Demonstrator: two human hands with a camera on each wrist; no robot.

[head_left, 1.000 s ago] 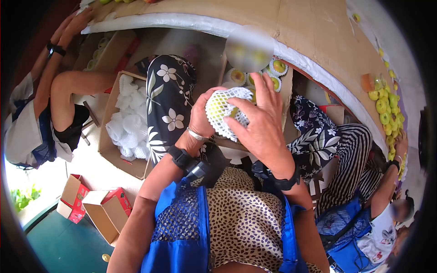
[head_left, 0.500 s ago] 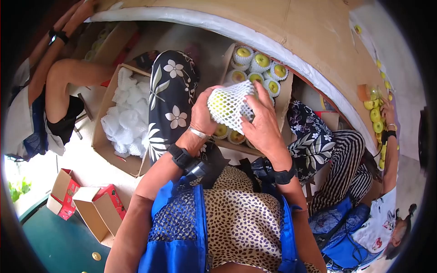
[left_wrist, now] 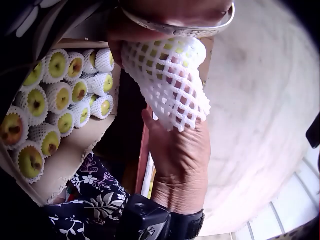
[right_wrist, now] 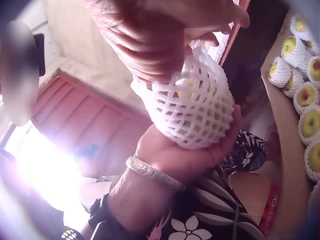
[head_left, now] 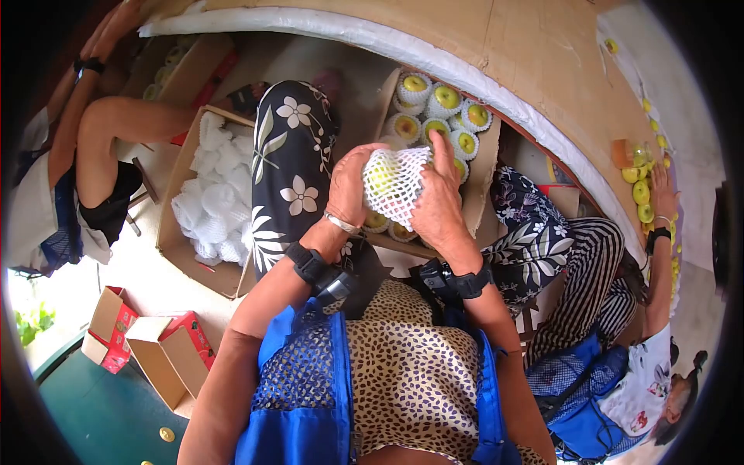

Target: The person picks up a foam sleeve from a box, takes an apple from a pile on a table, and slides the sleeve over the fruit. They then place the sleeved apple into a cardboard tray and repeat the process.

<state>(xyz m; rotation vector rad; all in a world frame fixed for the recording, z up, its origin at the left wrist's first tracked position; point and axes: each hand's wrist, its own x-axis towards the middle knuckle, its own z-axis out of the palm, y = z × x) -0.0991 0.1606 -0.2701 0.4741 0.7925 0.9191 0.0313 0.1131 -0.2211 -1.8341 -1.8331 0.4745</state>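
A yellow-green apple [head_left: 378,180] sits inside a white foam net sleeve [head_left: 401,188], held over the lap. My left hand [head_left: 349,186] cups the apple through the net from the left, its palm beneath it in the right wrist view. At the sleeve's loose end, my right hand [head_left: 442,203] grips the netting. In the left wrist view some right fingers [left_wrist: 181,90] show through the mesh, inside the sleeve, while the thumb stays outside. Just beyond the hands, a cardboard box [head_left: 482,174] holds several apples [head_left: 446,98] in foam nets.
Left of my knee stands a carton [head_left: 180,178] of loose foam nets [head_left: 213,198]. Two red boxes [head_left: 167,356] lie lower left. A cardboard-covered table [head_left: 372,22] edges the far side. People sit on both sides; the right person's hand [head_left: 663,194] is by a row of apples [head_left: 642,194].
My right hand has gone from spread fingers over the apple to gripping the sleeve's end, which now narrows past the apple. The head view has shifted, showing more of the apple box.
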